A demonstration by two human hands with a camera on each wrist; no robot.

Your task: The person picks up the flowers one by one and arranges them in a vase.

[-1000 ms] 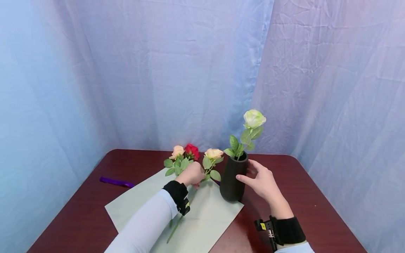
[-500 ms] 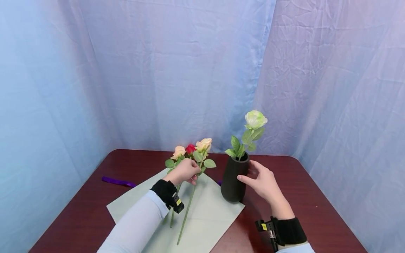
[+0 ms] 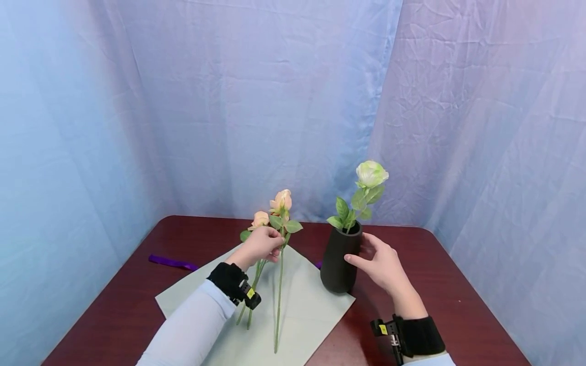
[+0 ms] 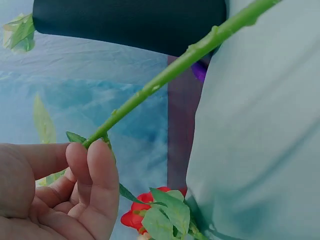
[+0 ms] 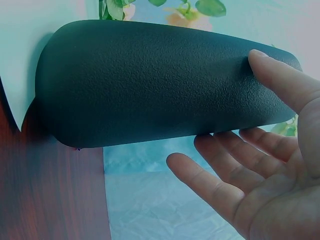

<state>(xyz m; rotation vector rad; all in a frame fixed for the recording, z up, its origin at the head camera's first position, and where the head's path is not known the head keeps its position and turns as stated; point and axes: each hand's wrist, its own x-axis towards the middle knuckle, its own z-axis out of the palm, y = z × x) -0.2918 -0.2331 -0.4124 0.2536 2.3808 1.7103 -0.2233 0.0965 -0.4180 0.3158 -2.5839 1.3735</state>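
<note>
Between thumb and fingers, my left hand pinches the green stem of a peach rose, upright with its bloom on top. Its long stem crosses the left wrist view. My right hand holds the side of a black vase, thumb on the near face and fingertips against the other side. A white-green rose stands in the vase. Behind my left hand lies another peach rose. A red rose shows only in the left wrist view.
A pale green sheet of wrapping paper lies on the dark red wooden table, with stems on it and the vase at its right corner. A purple ribbon lies at the left. Pale blue curtains hang around the table.
My left hand has lifted the peach rose from beside the vase and drawn it left, bringing it more upright. The right hand has stayed on the vase.
</note>
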